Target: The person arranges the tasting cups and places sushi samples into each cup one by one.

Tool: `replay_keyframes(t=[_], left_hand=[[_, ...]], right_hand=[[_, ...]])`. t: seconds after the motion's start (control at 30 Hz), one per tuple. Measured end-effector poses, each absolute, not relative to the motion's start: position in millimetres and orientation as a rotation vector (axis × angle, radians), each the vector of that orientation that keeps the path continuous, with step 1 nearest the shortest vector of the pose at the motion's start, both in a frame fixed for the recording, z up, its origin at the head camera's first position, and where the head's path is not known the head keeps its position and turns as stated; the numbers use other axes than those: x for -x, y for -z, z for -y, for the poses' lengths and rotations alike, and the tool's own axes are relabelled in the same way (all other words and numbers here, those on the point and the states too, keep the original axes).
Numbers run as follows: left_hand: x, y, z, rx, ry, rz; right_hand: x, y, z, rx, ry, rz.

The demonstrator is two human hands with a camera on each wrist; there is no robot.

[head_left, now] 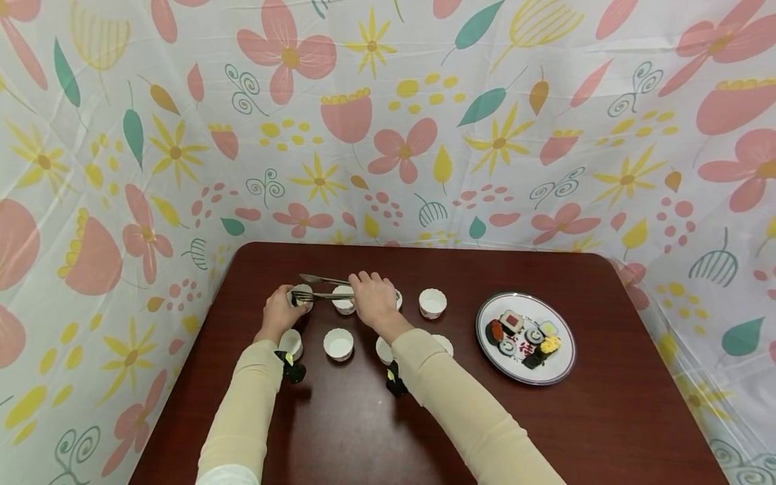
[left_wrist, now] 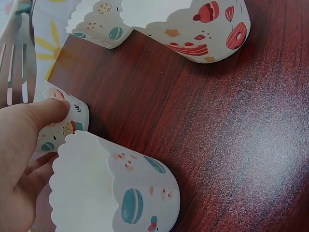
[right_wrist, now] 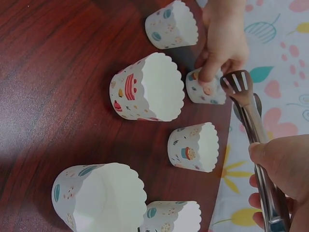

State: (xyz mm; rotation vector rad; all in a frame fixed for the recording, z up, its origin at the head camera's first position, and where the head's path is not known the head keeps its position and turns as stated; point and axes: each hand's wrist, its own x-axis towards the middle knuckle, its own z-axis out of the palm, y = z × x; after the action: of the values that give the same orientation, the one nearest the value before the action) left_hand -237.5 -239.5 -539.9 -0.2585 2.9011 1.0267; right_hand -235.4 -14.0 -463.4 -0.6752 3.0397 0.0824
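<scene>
At the back left of the table, my left hand [head_left: 280,315] grips a small white paper baking cup [right_wrist: 205,89] with scalloped rim and printed sweets, thumb on its outer wall. My right hand [head_left: 374,300] holds metal serving tongs [right_wrist: 256,125], fingers wrapped round the handle. The tongs' two arms are apart, and the slotted head overlaps the held cup in the head view, with nothing between the heads. Near the left wrist stands another baking cup [left_wrist: 87,188]. A cup with red prints [right_wrist: 149,87] stands beside the held one. My right forearm partly hides some cups.
The baking cups stand in two rows, including one in the front row [head_left: 338,343] and one at the back right [head_left: 432,303]. Farther right, a white plate [head_left: 560,360] with a dark rim bears several sushi pieces [head_left: 511,321]. A flowered cloth [head_left: 424,168] hangs behind the table.
</scene>
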Motion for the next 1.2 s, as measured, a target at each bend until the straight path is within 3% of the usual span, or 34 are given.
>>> replay_keyframes(t=[1.2], left_hand=[[237,543,238,0.279,-1.07,-2.901]], right_hand=[[195,455,-51,0.722,0.216,-3.291]])
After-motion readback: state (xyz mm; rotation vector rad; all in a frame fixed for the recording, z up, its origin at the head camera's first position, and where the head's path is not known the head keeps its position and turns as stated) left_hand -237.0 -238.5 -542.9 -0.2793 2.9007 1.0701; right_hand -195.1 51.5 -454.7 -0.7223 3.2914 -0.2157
